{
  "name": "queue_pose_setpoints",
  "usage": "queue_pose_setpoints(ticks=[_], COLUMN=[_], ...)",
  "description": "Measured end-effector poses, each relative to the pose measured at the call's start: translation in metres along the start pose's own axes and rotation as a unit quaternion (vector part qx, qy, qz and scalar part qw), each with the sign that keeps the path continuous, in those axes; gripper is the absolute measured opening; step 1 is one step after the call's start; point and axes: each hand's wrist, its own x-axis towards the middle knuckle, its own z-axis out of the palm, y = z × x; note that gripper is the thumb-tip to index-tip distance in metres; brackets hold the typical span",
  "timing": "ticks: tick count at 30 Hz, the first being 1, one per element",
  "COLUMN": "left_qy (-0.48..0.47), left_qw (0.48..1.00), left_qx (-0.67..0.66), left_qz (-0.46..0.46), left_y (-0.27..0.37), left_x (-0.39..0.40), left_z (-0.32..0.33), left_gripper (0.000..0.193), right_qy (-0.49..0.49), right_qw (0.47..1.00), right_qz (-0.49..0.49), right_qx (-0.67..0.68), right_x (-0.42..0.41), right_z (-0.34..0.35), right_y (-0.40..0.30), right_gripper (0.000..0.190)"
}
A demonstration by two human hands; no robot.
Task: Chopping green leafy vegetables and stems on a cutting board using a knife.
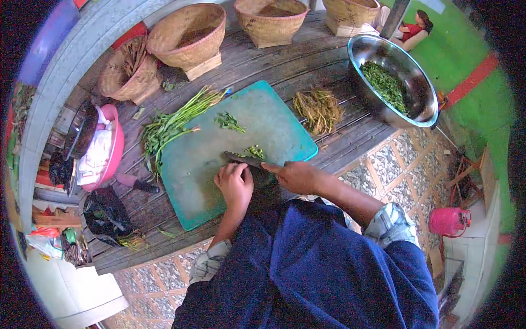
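Note:
My right hand [299,177] grips a dark-bladed knife [242,159], its index finger stretched along the blade's top. My left hand [235,186] lies curled on a green plastic cutting board [193,156], fingertips against the near side of the blade; whether it pins something beneath is hidden. Small chopped green pieces [254,152] lie just beyond the knife. A leafy sprig [230,122] rests farther up the board. Long green leafy stems [185,113] overlap the board's left edge. To the right of the board is a heap of brownish roots or stalks [318,111].
A steel bowl [427,103] with chopped greens stands at the wooden table's right end. Woven bamboo baskets [189,53] line the far side. At left are a pink basin [117,144] and a black plastic bag [104,214]. A person [413,31] sits beyond the table.

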Motion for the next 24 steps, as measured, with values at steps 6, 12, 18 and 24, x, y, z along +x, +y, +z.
queue_pose_setpoints(ticks=[6,12,18,24], left_qy=[0.000,-0.033,-0.020,-0.031], left_qw=[1.000,0.999,1.000,0.999], left_qx=[0.001,-0.017,0.000,-0.012], left_qz=[0.006,-0.018,-0.009,-0.020], left_y=[0.002,0.008,0.004,0.006], left_x=[0.001,0.001,-0.003,-0.002], left_z=[-0.002,-0.001,0.006,0.002], left_gripper=[0.011,0.015,0.013,0.014], right_qy=[0.016,0.144,0.084,0.043], right_qw=[0.999,0.988,0.992,0.993], right_qz=[0.016,0.024,0.079,0.094], right_qx=[0.028,0.048,0.046,0.049], right_x=[-0.005,-0.029,-0.043,-0.040], right_z=[0.011,0.023,0.019,0.016], right_y=[0.004,-0.003,-0.022,-0.020], right_gripper=[0.055,0.060,0.055,0.060])
